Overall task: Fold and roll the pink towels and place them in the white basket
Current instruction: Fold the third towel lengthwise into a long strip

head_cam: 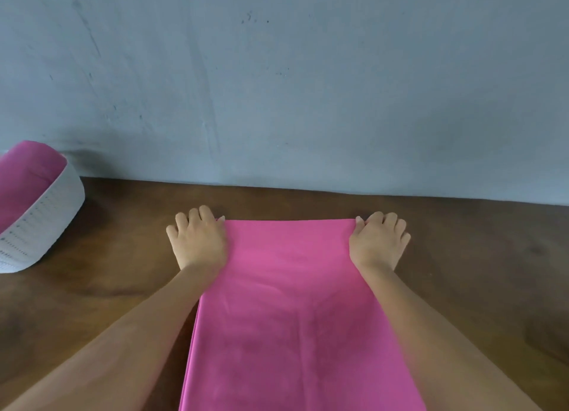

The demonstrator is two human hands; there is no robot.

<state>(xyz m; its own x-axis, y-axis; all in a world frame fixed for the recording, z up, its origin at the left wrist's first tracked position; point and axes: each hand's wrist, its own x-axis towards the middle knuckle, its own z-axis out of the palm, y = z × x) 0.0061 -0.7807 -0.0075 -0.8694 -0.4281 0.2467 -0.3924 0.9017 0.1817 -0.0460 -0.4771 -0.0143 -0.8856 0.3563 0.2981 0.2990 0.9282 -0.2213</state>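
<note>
A pink towel (pixel 289 302) lies flat on the wooden table, folded into a long strip that runs from the far edge toward me and out of the bottom of the view. My left hand (pixel 198 238) pinches its far left corner. My right hand (pixel 378 241) pinches its far right corner. Both hands rest on the table at the towel's far edge, thumbs on the cloth. The white basket (pixel 46 216) stands at the far left, partly cut off by the frame. Pink towel (pixel 24 176) fills its inside.
The brown wooden table (pixel 477 256) ends at a grey-blue wall (pixel 277 87) just beyond my hands. Bare wood shows to the right of the towel and between the towel and the basket.
</note>
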